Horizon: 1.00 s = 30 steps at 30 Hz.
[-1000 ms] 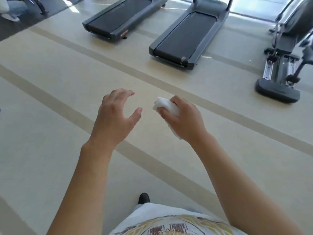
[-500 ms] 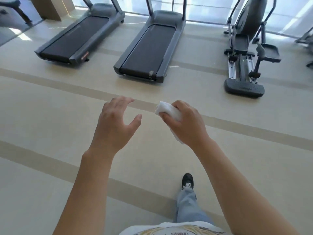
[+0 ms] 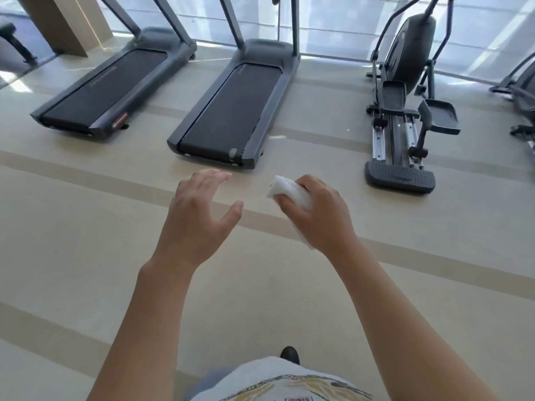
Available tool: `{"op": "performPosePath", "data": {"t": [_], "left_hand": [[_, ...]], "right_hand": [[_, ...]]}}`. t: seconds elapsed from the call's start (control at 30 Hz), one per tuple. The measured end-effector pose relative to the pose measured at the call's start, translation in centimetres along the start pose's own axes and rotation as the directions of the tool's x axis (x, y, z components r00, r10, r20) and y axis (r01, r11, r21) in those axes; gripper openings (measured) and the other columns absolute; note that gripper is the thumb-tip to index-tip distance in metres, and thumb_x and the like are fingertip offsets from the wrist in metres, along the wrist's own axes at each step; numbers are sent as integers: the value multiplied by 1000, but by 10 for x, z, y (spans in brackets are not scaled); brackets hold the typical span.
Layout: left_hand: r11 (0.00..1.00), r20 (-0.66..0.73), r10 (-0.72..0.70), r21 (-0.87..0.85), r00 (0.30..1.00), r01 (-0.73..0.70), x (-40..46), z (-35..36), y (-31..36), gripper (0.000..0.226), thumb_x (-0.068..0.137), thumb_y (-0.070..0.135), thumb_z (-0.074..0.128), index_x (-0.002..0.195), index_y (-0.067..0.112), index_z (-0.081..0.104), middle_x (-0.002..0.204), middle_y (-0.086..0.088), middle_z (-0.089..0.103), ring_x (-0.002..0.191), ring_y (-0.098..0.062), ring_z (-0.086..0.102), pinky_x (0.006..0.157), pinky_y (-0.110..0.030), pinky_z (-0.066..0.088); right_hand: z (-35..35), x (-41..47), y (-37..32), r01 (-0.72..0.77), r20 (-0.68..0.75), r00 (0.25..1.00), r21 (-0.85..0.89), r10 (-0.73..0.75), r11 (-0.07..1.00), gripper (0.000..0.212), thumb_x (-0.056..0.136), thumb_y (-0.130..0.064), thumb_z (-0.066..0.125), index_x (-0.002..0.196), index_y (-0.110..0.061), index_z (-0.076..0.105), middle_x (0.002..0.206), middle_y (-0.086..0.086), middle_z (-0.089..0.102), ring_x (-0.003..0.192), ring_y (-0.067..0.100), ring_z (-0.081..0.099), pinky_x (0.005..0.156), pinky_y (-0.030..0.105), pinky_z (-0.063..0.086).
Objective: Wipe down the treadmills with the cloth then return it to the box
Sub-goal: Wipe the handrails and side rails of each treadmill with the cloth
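Now we stand nearer the two treadmills (image 3: 231, 111) than a moment ago; our right hand (image 3: 318, 209) grips the cloth (image 3: 285, 191), our left hand (image 3: 197, 218) hangs spread, empty. Beige striped floor (image 3: 86, 256); elliptical (image 3: 405, 111) far right by windows.

Both forearms bare, no sleeves in view, no watch or rings visible; white T-shirt (image 3: 275, 377) with yellow-gold printed graphic and small red-framed text block near hem; blue-grey trouser leg (image 3: 208, 383) below shirt; black shoe toe (image 3: 290, 354) on floor.
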<state>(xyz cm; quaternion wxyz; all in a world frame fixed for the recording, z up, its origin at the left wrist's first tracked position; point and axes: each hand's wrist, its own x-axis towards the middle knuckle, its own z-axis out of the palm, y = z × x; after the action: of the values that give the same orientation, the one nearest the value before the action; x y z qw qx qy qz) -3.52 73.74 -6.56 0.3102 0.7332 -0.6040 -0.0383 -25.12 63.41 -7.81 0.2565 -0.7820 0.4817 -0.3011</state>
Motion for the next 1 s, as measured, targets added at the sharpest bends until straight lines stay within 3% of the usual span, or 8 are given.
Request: {"op": "performPosePath", "data": {"t": [0.23,0.37,0.53,0.7,1.0], "left_hand": [[998,36,69,-12,997,-69,79,44,18,56,93,51,57,140,20,60,144,2,59,138,-22,49,118,-35,35],[993,46,112,-52,993,-109,130,71,17,56,94,51,57,140,19,61,144,1,59,142,-20,47,122,-37,34],[988,48,124,-103,991,-118,207,104,7,57,93,51,57,141,20,61,144,3,58,141,-18,45,119,-29,31],[980,62,122,-168,991,-110,303,129,-13,56,93,51,58,142,23,60,146,7,55,140,-15,42,119,-40,39],[977,90,149,-166,985,-133,456,146,-61,60,93,56,53,142,22,59,146,5,56,140,-18,44,118,-41,38]], "right_hand": [[-21,53,51,-56,-55,997,12,56,998,35,91,-55,68,102,-23,63,88,-7,64,77,20,59,67,36,45],[-28,90,75,-79,-86,993,-6,78,997,34,90,-54,70,103,-23,63,87,-8,63,74,18,58,64,34,41],[-27,157,99,-120,-129,985,-24,116,992,33,90,-54,70,102,-24,64,85,-8,64,75,19,59,65,34,42],[-13,248,114,-157,-131,980,-23,153,987,34,89,-56,69,101,-25,64,84,-8,64,77,19,61,70,40,52],[24,405,112,-165,-112,981,-70,156,984,33,90,-57,67,101,-26,62,84,-8,64,74,19,61,71,41,51]]}}
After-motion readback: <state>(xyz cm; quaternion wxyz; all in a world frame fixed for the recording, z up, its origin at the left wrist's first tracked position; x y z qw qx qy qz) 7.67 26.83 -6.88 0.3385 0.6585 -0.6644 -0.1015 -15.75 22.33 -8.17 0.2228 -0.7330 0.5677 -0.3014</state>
